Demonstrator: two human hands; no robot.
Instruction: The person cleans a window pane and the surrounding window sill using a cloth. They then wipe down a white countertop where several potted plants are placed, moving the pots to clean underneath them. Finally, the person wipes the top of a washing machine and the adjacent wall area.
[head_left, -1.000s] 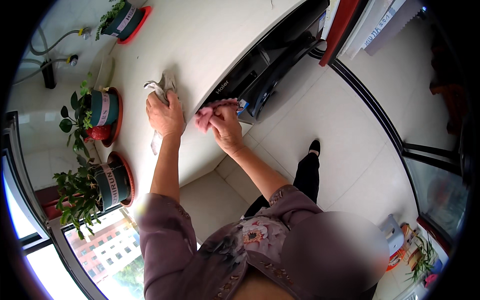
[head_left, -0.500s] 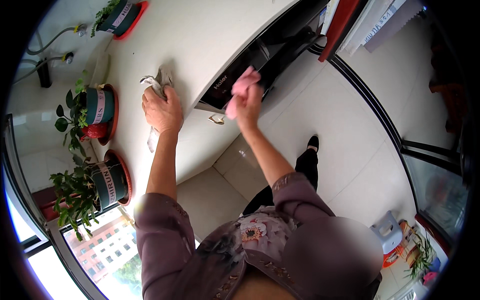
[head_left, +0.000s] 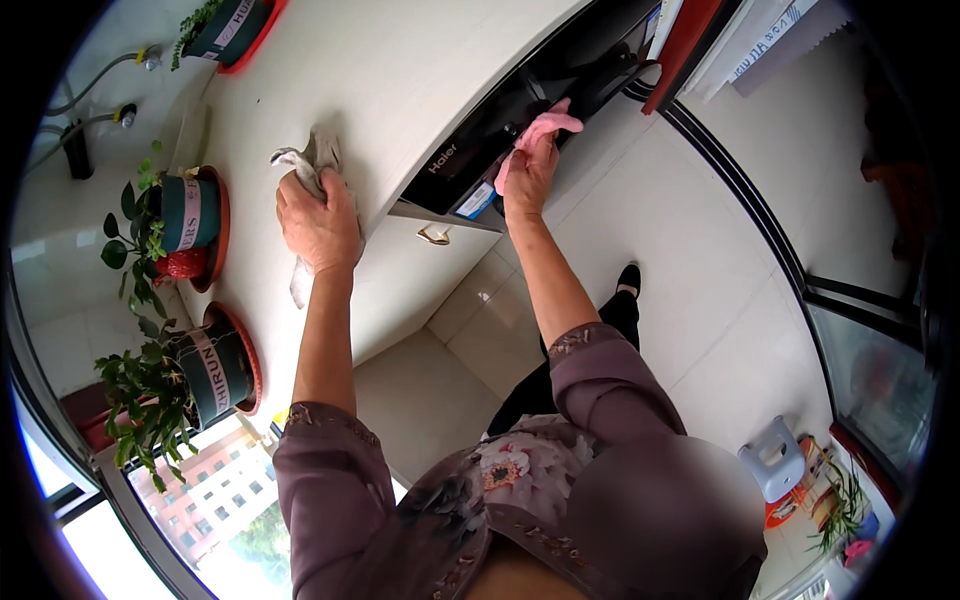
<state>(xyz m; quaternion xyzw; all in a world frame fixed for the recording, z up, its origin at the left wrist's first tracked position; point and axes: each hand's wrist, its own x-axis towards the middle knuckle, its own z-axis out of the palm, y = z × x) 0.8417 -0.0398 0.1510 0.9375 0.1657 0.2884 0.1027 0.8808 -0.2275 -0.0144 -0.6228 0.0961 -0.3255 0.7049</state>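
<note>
While your left hand (head_left: 318,225) stays closed on the grey-white cloth (head_left: 320,150) upon the pale countertop (head_left: 390,90), your right hand (head_left: 530,182), gripping the pink cloth (head_left: 541,125), has travelled along the black appliance front (head_left: 475,160) from its near corner (contact cannot be confirmed), shifting the work farther along.

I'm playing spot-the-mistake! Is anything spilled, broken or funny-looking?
Nothing looks spilled or broken. One tiny odd thing: a dark speck on the pale counter, near the top plant pot. It stands out because the counter around it is plain. I can't tell what it is.
</note>
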